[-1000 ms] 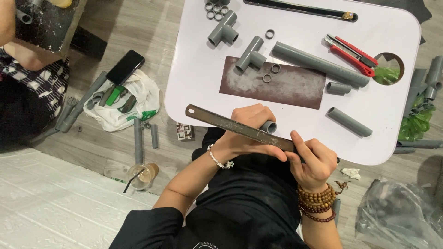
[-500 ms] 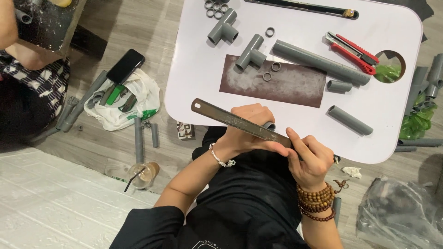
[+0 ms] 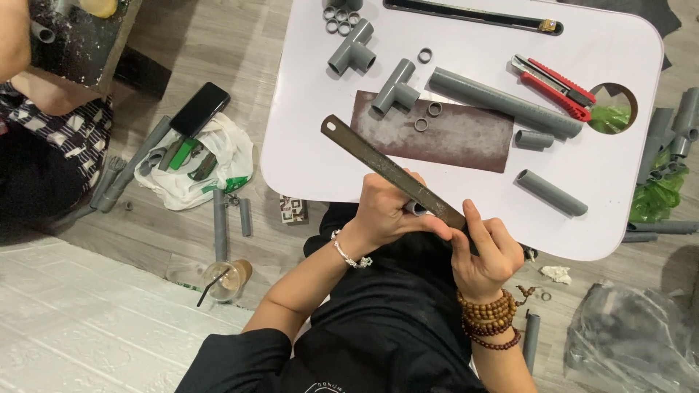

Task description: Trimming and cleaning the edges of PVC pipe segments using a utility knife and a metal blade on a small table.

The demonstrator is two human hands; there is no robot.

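Gripping a short grey pipe piece (image 3: pixel 415 209) at lower centre, the left hand (image 3: pixel 386 211) is clenched round it, mostly hiding it. The right hand (image 3: pixel 484 251) grasps a long flat metal file (image 3: pixel 389 169) slanting up-left across the pipe. Beyond lie brown sandpaper (image 3: pixel 451 138), grey tee fittings (image 3: pixel 393 89), a long pipe (image 3: pixel 502 102), red cutters (image 3: pixel 557 86), all on the white table (image 3: pixel 306 145).

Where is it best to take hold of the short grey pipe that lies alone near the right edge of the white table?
Grip the short grey pipe around its middle, coming from above with fingers across its width. It lies flat and slanted on the white table, with bare surface on both long sides, so a pinch there should hold it balanced. Its open ends give less to hold.
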